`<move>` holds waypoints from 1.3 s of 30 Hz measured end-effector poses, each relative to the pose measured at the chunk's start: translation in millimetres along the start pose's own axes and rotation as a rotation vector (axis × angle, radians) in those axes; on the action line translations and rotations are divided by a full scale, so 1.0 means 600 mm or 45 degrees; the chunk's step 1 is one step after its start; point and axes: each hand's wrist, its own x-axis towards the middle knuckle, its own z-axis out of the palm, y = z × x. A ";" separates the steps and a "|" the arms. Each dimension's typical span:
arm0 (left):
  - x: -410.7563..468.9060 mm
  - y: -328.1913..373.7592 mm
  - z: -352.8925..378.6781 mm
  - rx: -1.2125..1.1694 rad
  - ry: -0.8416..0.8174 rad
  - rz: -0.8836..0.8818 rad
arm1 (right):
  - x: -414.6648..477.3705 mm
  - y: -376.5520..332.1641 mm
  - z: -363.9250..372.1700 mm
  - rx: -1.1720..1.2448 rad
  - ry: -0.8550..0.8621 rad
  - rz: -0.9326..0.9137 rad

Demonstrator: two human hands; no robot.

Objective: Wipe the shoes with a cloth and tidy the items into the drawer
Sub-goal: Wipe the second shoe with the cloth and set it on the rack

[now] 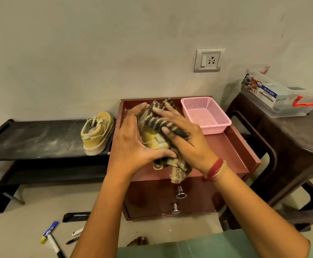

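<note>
My left hand grips a yellow shoe above the top of the maroon drawer cabinet. My right hand presses a striped dark-and-tan cloth over the shoe, fingers curled round the cloth. One end of the cloth hangs down over the cabinet's front edge. A second yellow shoe stands on the black low shelf to the left. Both drawers, with chrome knobs, are shut.
A pink mesh basket sits at the back right of the cabinet top. To the right, a dark stool carries a clear storage box. A glue tube, markers and a black bar lie on the floor at lower left.
</note>
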 end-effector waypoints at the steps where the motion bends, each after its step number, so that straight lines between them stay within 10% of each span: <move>1: 0.000 0.000 0.001 -0.008 0.008 -0.009 | 0.001 0.003 -0.001 0.013 -0.028 0.001; 23: 0.000 -0.007 -0.003 -0.037 0.049 0.003 | 0.014 0.006 0.009 -0.046 -0.062 -0.116; 31: -0.004 -0.007 -0.002 -0.029 0.032 0.026 | 0.014 -0.004 0.009 0.239 0.369 0.163; 35: -0.007 -0.009 -0.006 -0.041 0.047 0.043 | 0.003 -0.018 0.020 -0.143 -0.024 -0.044; 39: -0.012 -0.014 -0.013 -0.095 0.083 -0.058 | 0.005 -0.009 0.022 0.160 0.068 0.195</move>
